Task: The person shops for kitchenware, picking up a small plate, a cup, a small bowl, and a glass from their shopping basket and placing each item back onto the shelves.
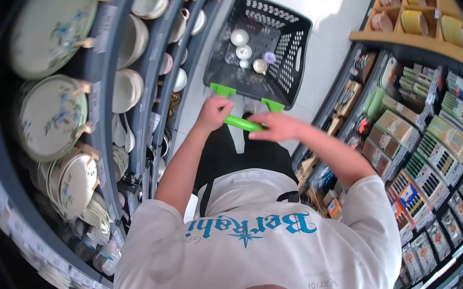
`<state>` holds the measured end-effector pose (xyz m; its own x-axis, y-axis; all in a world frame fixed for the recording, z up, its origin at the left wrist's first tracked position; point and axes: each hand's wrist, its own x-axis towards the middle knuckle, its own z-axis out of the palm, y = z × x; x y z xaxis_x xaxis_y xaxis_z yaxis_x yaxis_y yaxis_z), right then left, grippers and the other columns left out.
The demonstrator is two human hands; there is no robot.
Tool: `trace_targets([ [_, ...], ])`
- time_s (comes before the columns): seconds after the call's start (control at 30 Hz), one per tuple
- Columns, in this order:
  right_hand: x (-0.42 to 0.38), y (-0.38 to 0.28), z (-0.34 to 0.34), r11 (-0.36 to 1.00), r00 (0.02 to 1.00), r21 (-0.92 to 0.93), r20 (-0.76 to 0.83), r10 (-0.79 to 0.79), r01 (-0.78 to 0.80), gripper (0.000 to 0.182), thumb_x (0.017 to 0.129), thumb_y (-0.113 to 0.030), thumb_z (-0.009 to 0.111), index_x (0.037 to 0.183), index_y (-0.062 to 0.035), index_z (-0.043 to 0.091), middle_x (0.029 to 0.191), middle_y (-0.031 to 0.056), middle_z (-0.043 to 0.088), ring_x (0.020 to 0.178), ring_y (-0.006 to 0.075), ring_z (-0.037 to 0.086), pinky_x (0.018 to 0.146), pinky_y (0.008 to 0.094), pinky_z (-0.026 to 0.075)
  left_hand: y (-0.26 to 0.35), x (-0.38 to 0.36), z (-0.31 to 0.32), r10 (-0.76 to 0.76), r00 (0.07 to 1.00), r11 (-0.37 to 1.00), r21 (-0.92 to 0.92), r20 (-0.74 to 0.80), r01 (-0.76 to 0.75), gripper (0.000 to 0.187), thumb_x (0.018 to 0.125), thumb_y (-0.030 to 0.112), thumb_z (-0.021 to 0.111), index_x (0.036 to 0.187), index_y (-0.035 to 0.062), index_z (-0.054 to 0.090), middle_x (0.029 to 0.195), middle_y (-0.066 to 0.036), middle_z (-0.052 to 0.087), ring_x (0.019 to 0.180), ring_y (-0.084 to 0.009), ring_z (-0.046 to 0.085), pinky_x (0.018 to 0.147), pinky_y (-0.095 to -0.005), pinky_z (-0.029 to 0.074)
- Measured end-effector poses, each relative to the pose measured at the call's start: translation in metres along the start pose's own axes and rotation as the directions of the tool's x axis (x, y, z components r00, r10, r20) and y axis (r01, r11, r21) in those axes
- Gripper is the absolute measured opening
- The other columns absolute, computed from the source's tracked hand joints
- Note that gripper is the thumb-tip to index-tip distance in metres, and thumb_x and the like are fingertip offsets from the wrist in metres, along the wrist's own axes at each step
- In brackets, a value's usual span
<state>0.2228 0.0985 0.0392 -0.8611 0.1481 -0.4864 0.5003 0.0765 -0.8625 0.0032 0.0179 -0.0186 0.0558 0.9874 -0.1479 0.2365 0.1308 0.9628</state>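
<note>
A dark grey shopping basket (213,59) with perforated walls stands on the floor ahead of me. Its bright green handle (243,124) reaches back towards my body. My left hand (212,114) is closed around the handle's left end. At the other end, my right hand (279,127) has its fingers around the handle, slightly blurred. Inside the basket lie several small round items: a white one (239,37), another white one (243,52), a purple one (269,57) and a cream cup-like one (259,66).
On my left, shelves hold large floral plates (59,22), stacked bowls (128,84) and white spoons (124,132). Packaged chopsticks (436,145) and other boxed goods fill the right-hand rack. Patterned bowls (414,21) sit in a wooden shelf (419,45) at upper right. Pale tiled floor (329,53) runs between.
</note>
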Motion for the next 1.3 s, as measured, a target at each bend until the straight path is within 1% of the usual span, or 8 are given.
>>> trace_targets([
  [0.4, 0.017, 0.004, 0.046, 0.902, 0.913, -0.345, -0.392, 0.112, -0.259, 0.032, 0.08, -0.036, 0.058, 0.083, -0.0038, 0.06, 0.075, 0.0212, 0.061, 0.072, 0.039, 0.059, 0.066, 0.0471, 0.047, 0.014, -0.079, 0.004, -0.131, 0.876, 0.857, 0.391, -0.464, 0.335, 0.031, 0.083, 0.03, 0.055, 0.102, 0.0058, 0.058, 0.106, -0.014, 0.054, 0.099, -0.0325, 0.053, 0.083, -0.0399, 0.043],
  [0.53, 0.026, 0.017, 0.042, 0.899, 0.933, -0.375, -0.348, 0.092, -0.228, 0.037, 0.079, -0.037, 0.06, 0.084, -0.0004, 0.061, 0.078, 0.0239, 0.061, 0.078, 0.0407, 0.059, 0.069, 0.0471, 0.047, -0.015, -0.159, 0.013, -0.638, 0.733, 0.673, 0.292, -0.235, 0.679, 0.03, 0.081, 0.034, 0.056, 0.097, 0.0094, 0.062, 0.097, -0.015, 0.06, 0.094, -0.0334, 0.056, 0.081, -0.0409, 0.046],
  [0.6, 0.027, 0.013, 0.039, 0.89, 0.945, -0.409, -0.32, 0.067, -0.202, 0.037, 0.079, -0.037, 0.06, 0.085, -0.0006, 0.062, 0.077, 0.0241, 0.061, 0.078, 0.0406, 0.059, 0.068, 0.046, 0.047, -0.037, -0.217, 0.035, -0.6, 0.716, 0.672, 0.261, -0.358, 0.693, 0.029, 0.081, 0.034, 0.054, 0.091, 0.0076, 0.064, 0.093, -0.016, 0.062, 0.091, -0.034, 0.058, 0.08, -0.0421, 0.046],
  [0.67, 0.027, 0.017, 0.039, 0.881, 0.955, -0.437, -0.293, 0.052, -0.182, 0.037, 0.079, -0.037, 0.061, 0.086, -0.0007, 0.062, 0.077, 0.0243, 0.061, 0.078, 0.0405, 0.059, 0.067, 0.0449, 0.047, -0.034, -0.253, 0.052, -0.708, 0.455, 0.539, 0.003, -0.54, 0.842, 0.034, 0.081, 0.037, 0.052, 0.087, 0.0059, 0.065, 0.096, -0.015, 0.063, 0.092, -0.0324, 0.059, 0.08, -0.0419, 0.046],
  [0.83, 0.032, 0.017, 0.033, 0.901, 0.96, -0.41, -0.277, 0.029, -0.145, 0.035, 0.08, -0.034, 0.06, 0.082, 0.0004, 0.061, 0.077, 0.0254, 0.06, 0.078, 0.0422, 0.059, 0.066, 0.045, 0.046, -0.042, -0.32, 0.085, -0.931, 0.255, 0.261, 0.012, -0.262, 0.965, 0.037, 0.08, 0.038, 0.049, 0.088, 0.0062, 0.067, 0.092, -0.016, 0.065, 0.088, -0.0302, 0.061, 0.08, -0.0404, 0.047],
  [1.0, 0.042, 0.034, 0.033, 0.899, 0.972, -0.414, -0.23, 0.046, -0.14, 0.036, 0.081, -0.035, 0.06, 0.08, 0.0011, 0.061, 0.073, 0.0231, 0.06, 0.076, 0.0411, 0.06, 0.064, 0.0435, 0.045, -0.049, -0.332, 0.129, -0.947, 0.226, 0.238, -0.027, -0.23, 0.971, 0.031, 0.079, 0.032, 0.052, 0.088, 0.0073, 0.067, 0.093, -0.016, 0.065, 0.09, -0.0284, 0.062, 0.08, -0.0376, 0.048],
  [1.07, 0.044, 0.042, 0.035, 0.922, 0.951, -0.387, -0.286, -0.114, -0.006, 0.037, 0.081, -0.034, 0.061, 0.073, 0.0028, 0.059, 0.059, 0.0186, 0.059, 0.058, 0.0315, 0.06, 0.054, 0.04, 0.043, -0.115, -0.347, 0.163, -0.74, 0.496, 0.496, 0.129, -0.455, 0.859, 0.024, 0.077, 0.025, 0.056, 0.089, 0.0075, 0.068, 0.097, -0.017, 0.064, 0.093, -0.0295, 0.06, 0.081, -0.038, 0.047],
  [1.3, 0.049, 0.046, 0.041, 0.903, 0.944, -0.421, -0.325, -0.062, -0.085, 0.043, 0.08, -0.038, 0.063, 0.074, 0.0045, 0.058, 0.071, 0.0255, 0.058, 0.075, 0.0441, 0.057, 0.064, 0.0463, 0.044, -0.017, -0.333, 0.107, -0.944, 0.259, 0.249, 0.074, -0.205, 0.966, 0.025, 0.076, 0.024, 0.059, 0.094, 0.0086, 0.067, 0.101, -0.016, 0.062, 0.094, -0.0316, 0.059, 0.081, -0.0386, 0.047],
])
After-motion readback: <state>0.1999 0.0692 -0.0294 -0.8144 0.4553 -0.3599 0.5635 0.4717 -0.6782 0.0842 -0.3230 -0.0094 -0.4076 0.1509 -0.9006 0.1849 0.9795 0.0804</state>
